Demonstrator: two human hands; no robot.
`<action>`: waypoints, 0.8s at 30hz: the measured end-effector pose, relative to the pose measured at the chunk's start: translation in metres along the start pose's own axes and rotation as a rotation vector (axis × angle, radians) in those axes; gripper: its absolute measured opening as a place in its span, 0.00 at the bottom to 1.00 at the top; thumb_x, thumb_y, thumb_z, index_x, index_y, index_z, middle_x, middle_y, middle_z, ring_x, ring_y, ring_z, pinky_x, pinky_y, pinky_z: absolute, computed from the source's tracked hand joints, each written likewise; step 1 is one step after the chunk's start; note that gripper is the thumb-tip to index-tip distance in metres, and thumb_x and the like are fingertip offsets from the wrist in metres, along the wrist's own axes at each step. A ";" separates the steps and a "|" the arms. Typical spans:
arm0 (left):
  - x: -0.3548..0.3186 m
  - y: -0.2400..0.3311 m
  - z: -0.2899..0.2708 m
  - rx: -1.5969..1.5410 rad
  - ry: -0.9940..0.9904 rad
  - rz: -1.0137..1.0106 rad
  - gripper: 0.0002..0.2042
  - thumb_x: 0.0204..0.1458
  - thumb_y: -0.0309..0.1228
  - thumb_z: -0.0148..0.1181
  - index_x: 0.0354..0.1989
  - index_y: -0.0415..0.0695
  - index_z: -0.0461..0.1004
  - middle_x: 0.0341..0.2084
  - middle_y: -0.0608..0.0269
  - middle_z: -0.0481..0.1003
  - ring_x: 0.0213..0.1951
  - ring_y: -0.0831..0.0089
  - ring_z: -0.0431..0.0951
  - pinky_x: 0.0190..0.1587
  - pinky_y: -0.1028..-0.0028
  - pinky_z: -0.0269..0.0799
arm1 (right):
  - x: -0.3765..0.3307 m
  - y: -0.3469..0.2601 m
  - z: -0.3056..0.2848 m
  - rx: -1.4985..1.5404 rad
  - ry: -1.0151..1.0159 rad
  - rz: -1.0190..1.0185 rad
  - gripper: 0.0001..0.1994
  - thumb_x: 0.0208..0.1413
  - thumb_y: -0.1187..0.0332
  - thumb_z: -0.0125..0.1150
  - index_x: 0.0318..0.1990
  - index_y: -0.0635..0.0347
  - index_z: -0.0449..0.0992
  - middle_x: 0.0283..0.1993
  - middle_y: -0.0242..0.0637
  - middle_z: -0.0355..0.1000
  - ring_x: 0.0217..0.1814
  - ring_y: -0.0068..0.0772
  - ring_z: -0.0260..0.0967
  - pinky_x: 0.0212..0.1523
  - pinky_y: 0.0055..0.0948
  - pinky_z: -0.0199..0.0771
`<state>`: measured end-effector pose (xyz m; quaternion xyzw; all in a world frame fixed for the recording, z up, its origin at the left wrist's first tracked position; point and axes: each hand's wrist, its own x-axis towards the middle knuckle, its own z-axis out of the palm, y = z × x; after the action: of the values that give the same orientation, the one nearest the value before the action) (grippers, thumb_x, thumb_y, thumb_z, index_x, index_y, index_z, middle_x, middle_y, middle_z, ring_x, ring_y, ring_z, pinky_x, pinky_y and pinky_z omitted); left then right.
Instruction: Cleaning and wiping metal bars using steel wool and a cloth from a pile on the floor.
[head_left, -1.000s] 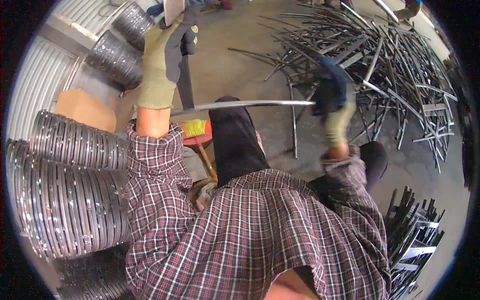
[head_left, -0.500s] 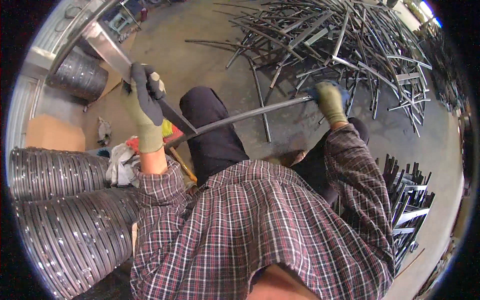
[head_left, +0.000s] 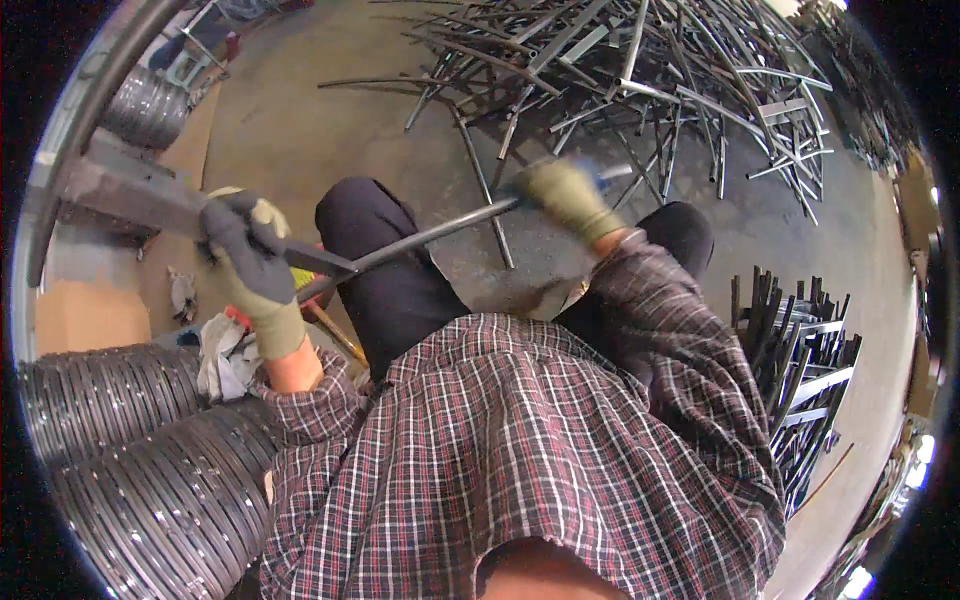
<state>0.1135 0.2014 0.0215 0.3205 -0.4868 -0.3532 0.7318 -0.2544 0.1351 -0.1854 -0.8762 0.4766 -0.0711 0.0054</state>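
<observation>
A welded steel frame [head_left: 430, 236] is held up across my lap, with a round tube running to the right and a broad flat bar joined to it at the left. My left hand [head_left: 247, 245], in a grey and olive glove, is closed round the flat bar. Beyond that hand the bar reaches a thick curved tube [head_left: 75, 130] at the left rim of the picture. My right hand [head_left: 567, 198], gloved and smeared by motion, wraps the round tube near its far end. A short bit of the tube sticks out past it.
Stacked rings of dark metal [head_left: 165, 505] stand close on my left, with a whitish rag [head_left: 228, 355] and a cardboard box [head_left: 92, 318] near them. A tangled heap of steel tubes [head_left: 640, 85] lies ahead. More upright metal pieces [head_left: 800, 370] stand on my right.
My right hand has moved left along the tube, so the tube's end now shows beyond it. The frame's left side and my left hand have come lower and further left in the picture.
</observation>
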 end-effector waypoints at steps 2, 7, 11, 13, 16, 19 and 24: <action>0.001 0.019 -0.001 0.080 0.057 0.025 0.17 0.62 0.44 0.50 0.33 0.41 0.67 0.17 0.66 0.65 0.17 0.81 0.60 0.20 0.81 0.55 | -0.025 0.050 -0.051 -0.098 0.226 0.137 0.08 0.51 0.64 0.59 0.38 0.53 0.77 0.34 0.40 0.73 0.38 0.44 0.72 0.36 0.40 0.72; 0.027 0.001 -0.001 -0.102 0.090 -0.062 0.17 0.61 0.44 0.52 0.33 0.41 0.67 0.17 0.67 0.65 0.18 0.82 0.60 0.21 0.81 0.55 | 0.002 -0.024 -0.044 -0.039 0.327 -0.313 0.10 0.46 0.72 0.56 0.37 0.54 0.77 0.35 0.39 0.73 0.39 0.41 0.72 0.40 0.38 0.73; 0.018 -0.003 0.007 -0.056 0.019 -0.056 0.17 0.61 0.45 0.52 0.35 0.42 0.67 0.19 0.67 0.66 0.19 0.82 0.61 0.21 0.80 0.56 | 0.036 -0.136 -0.046 0.034 0.287 -0.464 0.05 0.47 0.70 0.55 0.32 0.55 0.75 0.33 0.36 0.71 0.39 0.40 0.71 0.39 0.37 0.73; 0.014 -0.002 0.003 -0.029 0.001 -0.058 0.17 0.61 0.46 0.51 0.35 0.42 0.67 0.20 0.67 0.67 0.19 0.82 0.62 0.22 0.80 0.56 | 0.024 -0.080 -0.033 -0.038 0.169 -0.397 0.08 0.48 0.67 0.55 0.36 0.54 0.76 0.38 0.37 0.72 0.42 0.40 0.71 0.43 0.36 0.72; 0.009 0.009 -0.020 -0.065 0.101 -0.026 0.17 0.61 0.47 0.51 0.34 0.43 0.68 0.20 0.69 0.67 0.19 0.81 0.62 0.24 0.79 0.58 | 0.011 0.014 -0.118 0.093 -0.298 0.363 0.12 0.48 0.67 0.57 0.42 0.52 0.77 0.41 0.37 0.72 0.44 0.41 0.71 0.45 0.37 0.71; 0.020 0.008 -0.008 -0.097 0.084 -0.040 0.17 0.61 0.47 0.52 0.34 0.43 0.68 0.20 0.69 0.67 0.19 0.81 0.62 0.24 0.79 0.58 | -0.026 0.059 -0.103 -0.260 0.165 0.105 0.14 0.43 0.74 0.59 0.40 0.51 0.79 0.38 0.37 0.72 0.43 0.44 0.71 0.42 0.39 0.73; 0.022 -0.001 -0.002 -0.103 0.054 -0.133 0.18 0.60 0.47 0.53 0.34 0.42 0.68 0.19 0.68 0.65 0.19 0.82 0.61 0.22 0.80 0.55 | 0.019 -0.110 -0.032 0.011 0.309 -0.469 0.03 0.49 0.67 0.54 0.30 0.52 0.74 0.36 0.35 0.72 0.42 0.37 0.70 0.43 0.34 0.72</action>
<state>0.1212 0.1824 0.0307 0.3235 -0.4256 -0.4169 0.7351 -0.1562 0.1811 -0.1430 -0.9412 0.2558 -0.2059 -0.0792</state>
